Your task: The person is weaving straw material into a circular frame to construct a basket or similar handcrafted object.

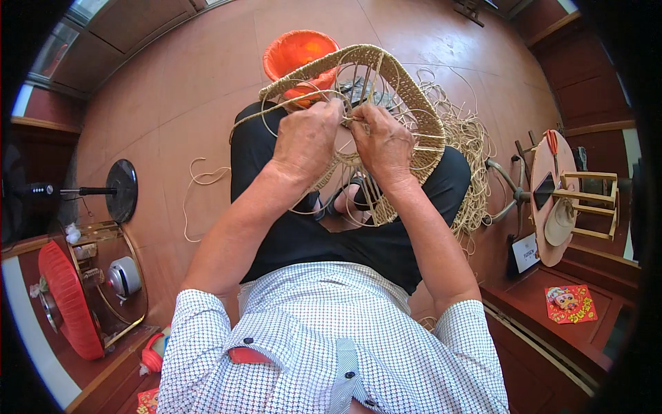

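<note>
A partly woven basket (414, 103) of tan straw cord rests across my knees, its wire ribs bare in places. My left hand (308, 138) is closed with its fingertips pinching cord near the frame's middle. Close beside it, my right hand (383, 141) is closed too, thumb and finger pressed on the same cord (347, 120). The fingertips of both hands almost meet. Loops of loose cord curve around them, and one strand runs left over my knee. Exactly how the cord passes between the fingers is too small to make out.
An orange-lined bin (300, 52) stands on the floor beyond the basket. A large heap of loose cord (472, 165) lies right of my knee. Further right is a round stool top (545, 207) with scissors (552, 143) and a hat. A black round stand base (122, 191) stands left.
</note>
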A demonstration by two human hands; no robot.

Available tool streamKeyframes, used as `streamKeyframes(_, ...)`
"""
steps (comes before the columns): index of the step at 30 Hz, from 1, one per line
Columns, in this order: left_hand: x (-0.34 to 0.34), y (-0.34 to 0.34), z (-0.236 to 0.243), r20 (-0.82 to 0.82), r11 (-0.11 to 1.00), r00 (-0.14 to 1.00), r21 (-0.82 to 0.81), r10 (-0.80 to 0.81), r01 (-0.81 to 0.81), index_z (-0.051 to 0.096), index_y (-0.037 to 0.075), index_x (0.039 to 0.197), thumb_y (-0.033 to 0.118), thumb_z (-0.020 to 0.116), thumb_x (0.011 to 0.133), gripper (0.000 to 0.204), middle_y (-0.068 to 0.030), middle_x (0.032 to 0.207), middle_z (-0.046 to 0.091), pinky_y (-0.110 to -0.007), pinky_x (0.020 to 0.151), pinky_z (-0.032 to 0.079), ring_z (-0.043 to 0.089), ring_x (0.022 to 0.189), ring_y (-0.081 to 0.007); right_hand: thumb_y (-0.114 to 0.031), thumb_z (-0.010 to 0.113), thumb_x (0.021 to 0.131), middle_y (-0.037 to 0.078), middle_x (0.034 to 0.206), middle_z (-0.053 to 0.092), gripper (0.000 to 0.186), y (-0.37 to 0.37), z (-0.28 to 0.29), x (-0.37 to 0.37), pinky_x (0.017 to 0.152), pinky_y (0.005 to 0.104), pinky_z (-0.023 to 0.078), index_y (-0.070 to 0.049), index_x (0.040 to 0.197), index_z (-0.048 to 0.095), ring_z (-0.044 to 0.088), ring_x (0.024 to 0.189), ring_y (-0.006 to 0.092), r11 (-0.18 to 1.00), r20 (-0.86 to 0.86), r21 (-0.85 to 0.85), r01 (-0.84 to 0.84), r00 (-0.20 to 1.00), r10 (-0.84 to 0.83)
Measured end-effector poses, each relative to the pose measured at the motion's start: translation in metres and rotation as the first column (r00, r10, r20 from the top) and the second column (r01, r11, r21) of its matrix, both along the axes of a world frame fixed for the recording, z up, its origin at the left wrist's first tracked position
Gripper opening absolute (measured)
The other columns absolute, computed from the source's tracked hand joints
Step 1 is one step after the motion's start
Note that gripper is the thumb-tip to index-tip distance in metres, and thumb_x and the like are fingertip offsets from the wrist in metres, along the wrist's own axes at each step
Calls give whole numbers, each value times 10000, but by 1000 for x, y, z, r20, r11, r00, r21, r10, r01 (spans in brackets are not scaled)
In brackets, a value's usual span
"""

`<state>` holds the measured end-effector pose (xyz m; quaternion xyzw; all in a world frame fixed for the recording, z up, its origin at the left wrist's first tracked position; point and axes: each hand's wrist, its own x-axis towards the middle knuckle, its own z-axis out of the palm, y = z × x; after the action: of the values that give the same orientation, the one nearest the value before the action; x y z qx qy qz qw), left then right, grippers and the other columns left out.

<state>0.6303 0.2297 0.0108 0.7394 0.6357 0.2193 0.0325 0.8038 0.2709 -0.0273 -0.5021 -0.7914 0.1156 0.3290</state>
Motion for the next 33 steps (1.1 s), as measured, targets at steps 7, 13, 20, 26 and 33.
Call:
streamKeyframes(7, -13, 6, -1, 46, 953, 995, 288, 84, -94, 709, 82, 1153, 164, 759, 998, 183, -125, 954, 745, -489, 760, 591, 760, 907, -347, -203, 726, 963, 107, 975, 802, 135, 2, 9, -1, 809, 512, 604, -142, 1082, 747, 787, 891, 372, 989, 21, -146, 18, 1000, -15)
streamKeyframes(13, 23, -36, -20, 326, 911, 940, 410, -103, -43, 683, 69, 1344, -7, 721, 995, 360, -138, 1165, 764, -438, 793, 585, 720, 859, -324, -194, 774, 917, 187, 1021, 812, 281, 15, 44, 4, 906, 534, 592, -130, 1189, 739, 787, 1012, 404, 918, 142, -397, -15, 987, 77)
streamKeyframes(20, 53, -32, -46, 526, 982, 850, 177, -43, -60, 401, 58, 1636, -13, 675, 998, 698, -259, 1345, 722, -471, 791, 603, 782, 917, -374, -167, 849, 896, 106, 800, 712, 393, 50, 41, 17, 695, 422, 537, -27, 1243, 728, 689, 746, 209, 823, -22, -490, -288, 948, 319)
streamKeyframes(26, 48, -36, -24, 406, 983, 897, -110, 178, -145, 522, 90, 1445, 110, 651, 1060, 407, -228, 1041, 772, -513, 703, 588, 784, 842, -407, -234, 812, 949, 218, 1074, 797, 356, 56, 47, 29, 908, 436, 598, 30, 1178, 747, 787, 1027, 340, 741, -31, -569, -357, 910, 414)
streamKeyframes(33, 52, -42, -40, 489, 993, 872, 79, 41, -91, 604, 100, 1237, 139, 637, 1083, 162, -164, 779, 721, -493, 655, 575, 768, 763, -403, -116, 713, 1028, 187, 1072, 809, 200, 37, 26, 34, 888, 403, 605, -8, 1189, 762, 795, 1020, 337, 788, -217, -434, -436, 900, 378)
